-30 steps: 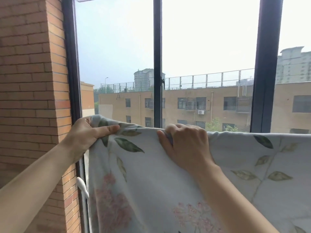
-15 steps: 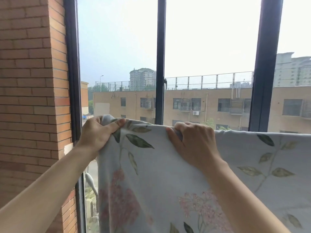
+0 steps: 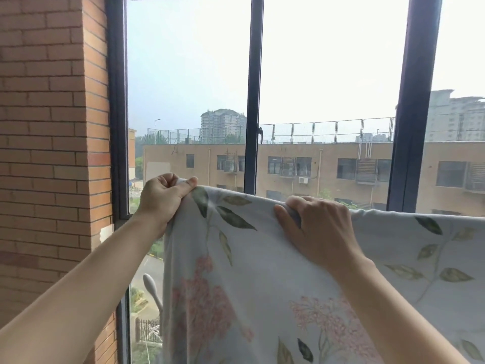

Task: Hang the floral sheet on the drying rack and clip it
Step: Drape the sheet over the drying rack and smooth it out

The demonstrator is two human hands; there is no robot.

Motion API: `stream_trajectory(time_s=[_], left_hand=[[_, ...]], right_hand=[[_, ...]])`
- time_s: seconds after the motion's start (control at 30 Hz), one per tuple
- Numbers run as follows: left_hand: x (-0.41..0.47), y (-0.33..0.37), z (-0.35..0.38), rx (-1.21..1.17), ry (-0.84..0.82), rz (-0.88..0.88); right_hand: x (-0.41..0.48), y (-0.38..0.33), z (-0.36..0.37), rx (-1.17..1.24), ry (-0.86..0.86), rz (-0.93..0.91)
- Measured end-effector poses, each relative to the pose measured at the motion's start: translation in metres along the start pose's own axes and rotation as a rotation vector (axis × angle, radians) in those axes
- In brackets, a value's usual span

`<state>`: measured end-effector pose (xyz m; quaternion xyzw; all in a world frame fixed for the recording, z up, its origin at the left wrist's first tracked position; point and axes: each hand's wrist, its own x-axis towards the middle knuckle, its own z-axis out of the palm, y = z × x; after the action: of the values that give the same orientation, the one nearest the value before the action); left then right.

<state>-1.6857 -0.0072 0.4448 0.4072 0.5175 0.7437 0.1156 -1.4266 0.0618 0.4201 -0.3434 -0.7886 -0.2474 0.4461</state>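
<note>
Fingers [image 3: 301, 206] of both hands around floral sheet [image 3: 262, 258]

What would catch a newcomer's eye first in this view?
A pale floral cotton sheet with green leaves and pink blossoms fills the lower frame, both bare hands gripping its top edge: left hand at the corner, right hand mid-edge. Behind stand the dark-framed window and, left, the red brick wall.

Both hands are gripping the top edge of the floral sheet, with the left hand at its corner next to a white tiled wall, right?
Not quite. The head view shows the wall beside the left hand is red brick, not white tile. The rest holds: the left hand grips the corner of the floral sheet and the right hand grips its top edge.
</note>
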Motion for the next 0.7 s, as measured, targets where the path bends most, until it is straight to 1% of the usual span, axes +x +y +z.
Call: stream_trajectory(time_s=[0.07, 0.13, 0.2, 0.27, 0.33, 0.37, 0.43, 0.5, 0.53, 0.6, 0.67, 0.7], left_hand=[[-0.004, -0.010, -0.007, -0.069, -0.006, -0.074], [-0.004, -0.013, -0.012, -0.097, 0.007, -0.101], [-0.005, -0.014, -0.017, -0.054, 0.008, -0.062], [-0.011, -0.014, -0.022, -0.029, -0.029, 0.009], [-0.017, -0.012, -0.028, 0.043, -0.098, 0.071], [-0.018, -0.010, -0.031, 0.106, -0.132, 0.070], [-0.019, -0.003, -0.036, 0.203, -0.194, 0.010], [-0.018, 0.001, -0.038, 0.278, -0.222, -0.046], [-0.016, 0.003, -0.037, 0.261, -0.234, -0.057], [-0.011, 0.004, -0.027, 0.080, -0.195, -0.087], [-0.003, 0.007, -0.010, -0.093, -0.059, -0.109], [0.002, 0.007, -0.003, -0.138, 0.014, -0.113]], right_hand=[[0.001, 0.000, 0.000, -0.008, -0.002, -0.006], [0.001, -0.001, -0.001, -0.016, -0.002, -0.008], [0.001, -0.003, -0.002, -0.001, -0.012, -0.005], [0.001, -0.002, -0.003, 0.020, -0.018, 0.007], [0.001, -0.001, -0.003, 0.023, -0.012, 0.017], [0.001, -0.001, -0.003, 0.022, -0.011, 0.015], [0.001, 0.000, -0.003, 0.027, -0.019, 0.009], [0.002, 0.000, -0.005, 0.050, -0.033, 0.006], [0.002, 0.000, -0.005, 0.056, -0.041, 0.004], [0.004, -0.003, -0.006, 0.055, -0.058, -0.011], [0.005, -0.007, -0.004, 0.055, -0.069, -0.021], [0.006, -0.009, -0.003, 0.055, -0.078, -0.027]])
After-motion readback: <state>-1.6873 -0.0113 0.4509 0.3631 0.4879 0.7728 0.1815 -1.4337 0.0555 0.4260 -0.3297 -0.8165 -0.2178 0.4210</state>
